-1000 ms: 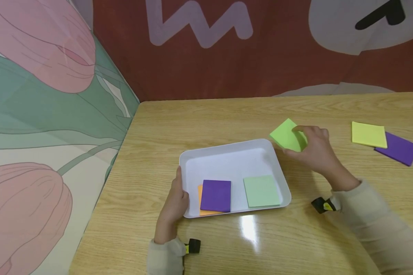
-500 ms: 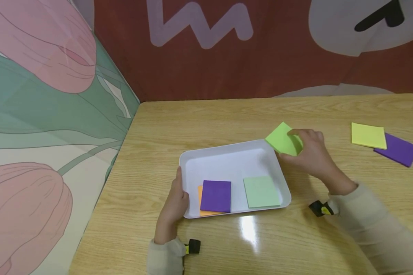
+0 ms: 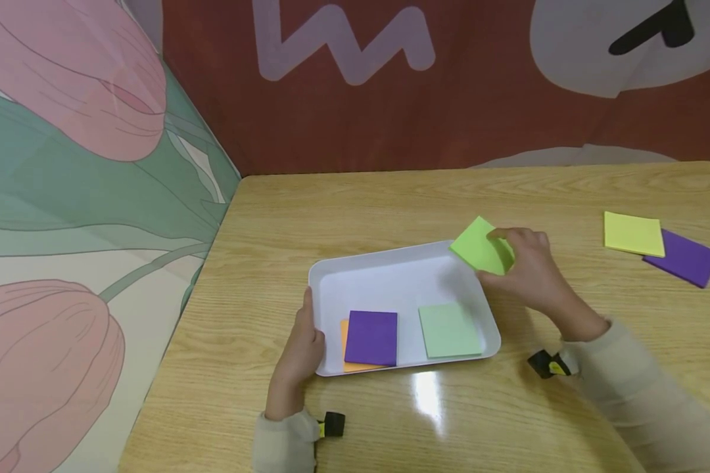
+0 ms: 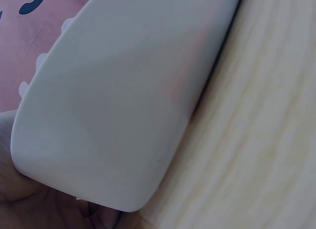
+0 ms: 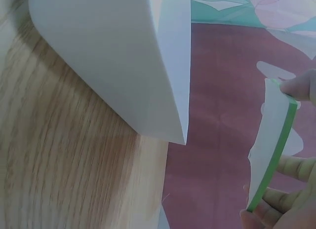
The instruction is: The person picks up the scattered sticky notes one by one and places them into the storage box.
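- Right hand (image 3: 529, 266), pinching a lime green pad (image 3: 480, 246), has drifted left, now over the white tray's (image 3: 390, 279) right corner.
- Left hand (image 3: 300, 348) still grips the tray's left rim, steadying it on the tabletop (image 3: 390, 197).

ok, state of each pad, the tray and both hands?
Lime pad: held above tray's far right corner.
Right hand: pinching lime pad.
Left hand: gripping tray rim.
White tray: flat on table.
Purple pad: in tray, overlapping orange pad.
Mint pad: in tray.
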`<state>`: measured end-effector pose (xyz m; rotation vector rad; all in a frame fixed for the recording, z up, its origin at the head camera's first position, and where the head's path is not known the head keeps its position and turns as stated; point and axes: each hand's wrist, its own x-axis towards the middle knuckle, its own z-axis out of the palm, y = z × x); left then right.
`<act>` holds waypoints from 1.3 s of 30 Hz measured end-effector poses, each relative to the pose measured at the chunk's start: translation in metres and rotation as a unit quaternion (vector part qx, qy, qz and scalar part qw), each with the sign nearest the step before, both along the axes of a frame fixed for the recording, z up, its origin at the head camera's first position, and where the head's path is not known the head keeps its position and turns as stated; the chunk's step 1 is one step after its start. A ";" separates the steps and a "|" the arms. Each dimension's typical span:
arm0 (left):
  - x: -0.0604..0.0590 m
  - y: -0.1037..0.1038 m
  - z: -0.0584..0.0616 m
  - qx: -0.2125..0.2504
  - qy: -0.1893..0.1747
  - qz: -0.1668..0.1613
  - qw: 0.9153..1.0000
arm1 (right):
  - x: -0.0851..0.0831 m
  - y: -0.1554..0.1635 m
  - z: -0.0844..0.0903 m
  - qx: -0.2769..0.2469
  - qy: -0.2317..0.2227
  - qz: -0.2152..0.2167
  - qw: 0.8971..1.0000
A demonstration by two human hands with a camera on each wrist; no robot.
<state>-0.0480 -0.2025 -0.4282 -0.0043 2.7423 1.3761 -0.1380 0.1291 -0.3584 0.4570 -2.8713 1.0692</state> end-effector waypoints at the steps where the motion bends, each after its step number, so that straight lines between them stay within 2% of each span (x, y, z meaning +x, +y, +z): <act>1: 0.000 0.000 0.000 0.001 0.001 0.000 1.000 | 0.000 -0.001 0.000 0.000 0.000 0.001 1.000; 7: 0.000 0.000 -0.001 0.003 0.010 -0.005 1.000 | 0.003 -0.005 -0.002 -0.005 -0.004 0.010 1.000; 23: -0.001 -0.001 0.000 -0.009 0.000 -0.002 1.000 | 0.007 -0.012 -0.009 0.001 -0.008 0.023 1.000; 33: 0.000 -0.001 -0.001 -0.009 -0.005 0.002 1.000 | 0.011 -0.018 -0.014 -0.010 0.006 0.045 0.999; 39: -0.001 -0.001 -0.001 -0.009 -0.001 0.001 1.000 | 0.014 -0.022 -0.018 -0.005 -0.017 0.053 0.998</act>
